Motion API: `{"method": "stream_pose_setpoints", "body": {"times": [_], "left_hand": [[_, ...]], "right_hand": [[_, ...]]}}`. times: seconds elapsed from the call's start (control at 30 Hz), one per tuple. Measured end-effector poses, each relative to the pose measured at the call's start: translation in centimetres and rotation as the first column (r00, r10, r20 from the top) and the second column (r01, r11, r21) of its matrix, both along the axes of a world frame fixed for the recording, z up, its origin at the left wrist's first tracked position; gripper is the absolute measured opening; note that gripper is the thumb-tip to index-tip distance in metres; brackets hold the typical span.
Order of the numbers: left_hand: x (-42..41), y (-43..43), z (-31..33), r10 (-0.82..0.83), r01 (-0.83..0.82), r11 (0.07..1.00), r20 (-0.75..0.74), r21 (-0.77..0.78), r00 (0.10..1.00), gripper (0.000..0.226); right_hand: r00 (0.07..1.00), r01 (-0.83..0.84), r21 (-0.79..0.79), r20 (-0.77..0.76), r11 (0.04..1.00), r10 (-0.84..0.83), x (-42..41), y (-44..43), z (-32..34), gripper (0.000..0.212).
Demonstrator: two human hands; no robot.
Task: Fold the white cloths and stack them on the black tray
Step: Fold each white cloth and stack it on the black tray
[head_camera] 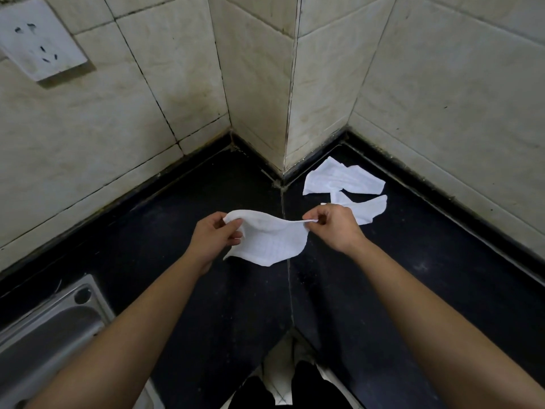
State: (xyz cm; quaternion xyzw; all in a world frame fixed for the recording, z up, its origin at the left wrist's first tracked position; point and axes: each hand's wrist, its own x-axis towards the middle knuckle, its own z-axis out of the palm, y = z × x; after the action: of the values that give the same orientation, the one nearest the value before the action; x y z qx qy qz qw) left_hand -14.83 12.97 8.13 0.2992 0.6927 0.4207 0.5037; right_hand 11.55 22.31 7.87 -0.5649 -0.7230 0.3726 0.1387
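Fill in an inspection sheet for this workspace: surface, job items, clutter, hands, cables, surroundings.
Surface: black countertop, a seam running down its middle.
Job's things: held cloth hangs unfolded between the hands; rear cloth and nearer loose cloth lie crumpled by the wall corner; no tray can be told apart.
Clutter: nothing seen.
Hands: left hand and right hand each pinch an upper corner of the held cloth.
Cables: nothing seen.
Surroundings: tiled walls, wall socket, steel sink.
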Motion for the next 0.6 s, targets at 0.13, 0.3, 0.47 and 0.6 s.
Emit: {"method": "stream_pose_setpoints", "body": {"times": [0.13,0.3,0.47,0.6], "left_hand": [[-0.1,1.0,0.1,-0.008,0.008,1.0,0.006,0.0,1.0,0.014],[-0.4,2.5,-0.1,-0.014,0.014,1.0,-0.007,-0.025,1.0,0.016],[-1.3,5.0,0.1,-0.102,0.093,0.995,-0.231,-0.046,0.968,0.011],[-2.5,7.2,2.6,-0.005,0.056,0.993,-0.425,0.108,0.905,0.009]], "right_hand": [[0.999,0.025,-0.015,-0.02,1.0,-0.025,-0.1,0.7,0.1,0.011],[0.999,0.035,-0.031,-0.019,0.999,-0.036,-0.3,1.9,-0.5,0.011],[1.0,0.012,-0.008,0.026,1.0,-0.011,-0.4,4.1,-0.4,0.012],[0.999,0.042,0.167,-0.016,0.985,-0.04,-1.3,6.6,1.6,0.014]]}}
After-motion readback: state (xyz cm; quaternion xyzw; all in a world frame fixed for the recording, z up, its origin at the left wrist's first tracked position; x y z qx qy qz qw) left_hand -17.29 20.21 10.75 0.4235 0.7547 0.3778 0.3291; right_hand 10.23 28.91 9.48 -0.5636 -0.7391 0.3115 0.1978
